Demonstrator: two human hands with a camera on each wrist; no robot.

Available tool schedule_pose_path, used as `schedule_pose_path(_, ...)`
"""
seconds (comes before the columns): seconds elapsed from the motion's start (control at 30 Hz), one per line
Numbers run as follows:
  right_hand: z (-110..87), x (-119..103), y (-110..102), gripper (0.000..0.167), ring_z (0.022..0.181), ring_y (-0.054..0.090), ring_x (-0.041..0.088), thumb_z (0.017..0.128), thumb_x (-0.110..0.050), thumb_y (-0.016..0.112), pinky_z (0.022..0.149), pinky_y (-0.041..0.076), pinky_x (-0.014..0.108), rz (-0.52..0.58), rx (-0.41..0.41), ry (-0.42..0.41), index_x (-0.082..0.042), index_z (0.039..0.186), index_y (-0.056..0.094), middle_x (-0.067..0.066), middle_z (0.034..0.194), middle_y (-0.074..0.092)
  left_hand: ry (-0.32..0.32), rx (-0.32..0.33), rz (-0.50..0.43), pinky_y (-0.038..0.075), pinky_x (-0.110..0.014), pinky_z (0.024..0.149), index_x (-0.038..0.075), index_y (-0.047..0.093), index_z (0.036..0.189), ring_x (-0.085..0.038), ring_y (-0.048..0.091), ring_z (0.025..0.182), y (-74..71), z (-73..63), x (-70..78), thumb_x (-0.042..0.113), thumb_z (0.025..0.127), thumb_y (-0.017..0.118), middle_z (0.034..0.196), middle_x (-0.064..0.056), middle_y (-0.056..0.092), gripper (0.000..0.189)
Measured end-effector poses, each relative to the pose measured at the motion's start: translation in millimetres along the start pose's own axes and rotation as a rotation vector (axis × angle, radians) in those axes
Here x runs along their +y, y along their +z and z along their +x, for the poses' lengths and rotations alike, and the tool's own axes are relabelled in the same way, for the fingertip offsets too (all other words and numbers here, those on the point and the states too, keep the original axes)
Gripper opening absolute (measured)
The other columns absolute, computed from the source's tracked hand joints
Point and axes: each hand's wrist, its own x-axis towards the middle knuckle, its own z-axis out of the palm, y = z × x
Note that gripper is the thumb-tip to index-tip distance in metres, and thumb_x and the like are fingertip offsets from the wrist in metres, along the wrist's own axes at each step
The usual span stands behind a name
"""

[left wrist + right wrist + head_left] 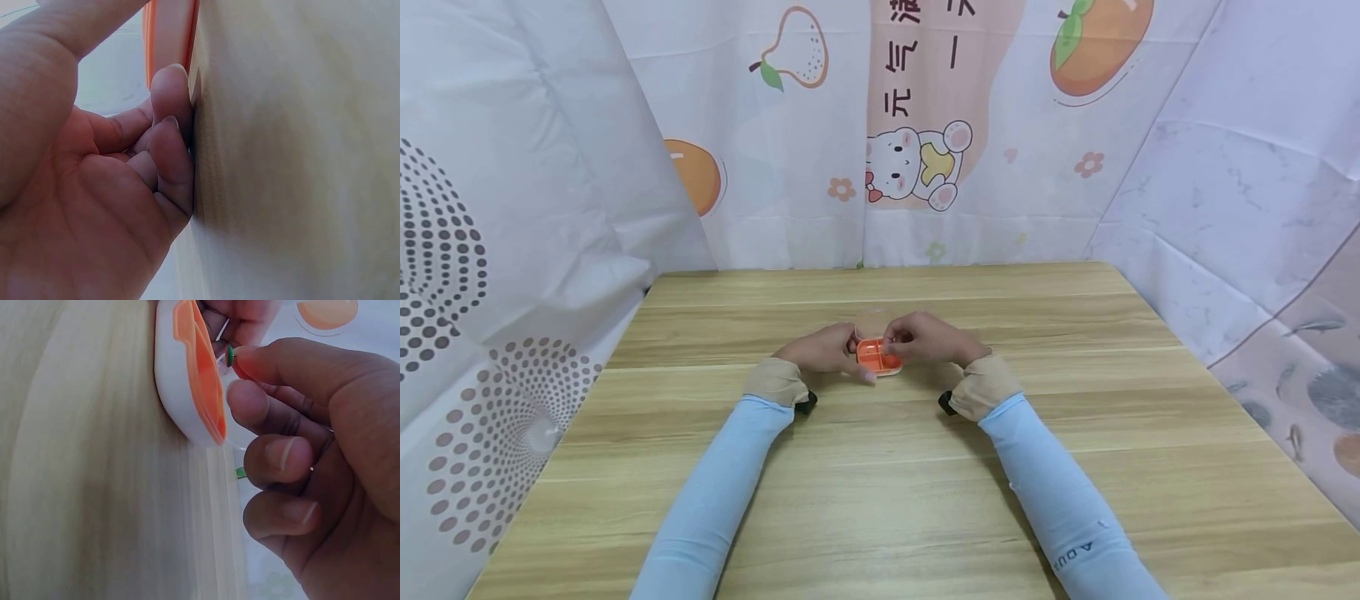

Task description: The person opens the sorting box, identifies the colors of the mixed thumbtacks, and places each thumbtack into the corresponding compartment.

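A small compartment box (869, 357), white outside with an orange divided inside, lies on the wooden table. Its clear lid (874, 322) stands open at the back. My left hand (827, 350) grips the box's left side, thumb along the near edge; in the left wrist view the curled fingers (172, 150) sit beside the orange rim. Over the right compartments is my right hand (928, 337). Its thumb and forefinger pinch a small green thumbtack (230, 356) by its thin shaft, the flat head towards the box. The box's contents are too small to make out.
The wooden table (880, 483) reaches out on both sides of the arms. A printed curtain (760, 167) hangs behind its far edge, with more cloth at left and right. A dark wrist mount (806, 403) shows under the left wrist, another (947, 403) under the right.
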Motion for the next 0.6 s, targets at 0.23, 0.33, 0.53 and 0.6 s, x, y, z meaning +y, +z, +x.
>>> schedule_pose_path(0.23, 2.0, -6.2, 3.3, 0.008, 0.066, 0.051, 0.011, 0.101, -0.013, 0.067, 0.065, 0.045, 0.027, -0.029, -0.023, -0.026, -0.008, 0.099, 0.072, -0.002, 0.074, 0.061, 0.005, -0.001, 0.014, 0.042, -0.029, 0.073, 0.005, 0.059, 0.112, -0.016, 0.051, 0.082, 0.0, 0.6, -0.6, 0.037, 0.08, 0.09, 0.097, -0.004, 0.065, 0.054)
schedule_pose_path(0.33, 3.4, -5.6, 4.5, 0.008, 0.064, 0.05, 0.011, 0.101, -0.014, 0.066, 0.064, 0.043, 0.026, -0.055, -0.021, -0.029, -0.009, 0.098, 0.072, -0.004, 0.071, 0.059, -0.002, -0.001, 0.012, 0.043, -0.029, 0.073, 0.006, 0.059, 0.111, -0.015, 0.051, 0.082, 0.1, 1.5, -1.4, 0.038, 0.08, 0.09, 0.097, -0.003, 0.065, 0.054)
schedule_pose_path(0.53, 5.9, -5.0, 5.5, 0.007, 0.064, 0.05, 0.01, 0.1, -0.012, 0.067, 0.063, 0.043, 0.027, -0.084, -0.014, -0.048, -0.011, 0.095, 0.072, -0.004, 0.071, 0.059, -0.007, 0.001, 0.019, 0.043, -0.03, 0.074, 0.007, 0.059, 0.113, -0.016, 0.052, 0.083, -0.2, 2.5, -3.1, 0.04, 0.079, 0.091, 0.099, -0.003, 0.066, 0.056)
schedule_pose_path(0.6, 6.7, -5.8, 6.3, 0.006, 0.064, 0.051, 0.01, 0.1, -0.012, 0.068, 0.063, 0.044, 0.026, -0.102, -0.013, -0.054, -0.012, 0.095, 0.072, -0.004, 0.072, 0.06, -0.005, 0.002, 0.017, 0.043, -0.03, 0.074, 0.007, 0.059, 0.113, -0.016, 0.051, 0.083, -0.3, 2.5, -3.0, 0.04, 0.079, 0.091, 0.099, -0.003, 0.065, 0.057)
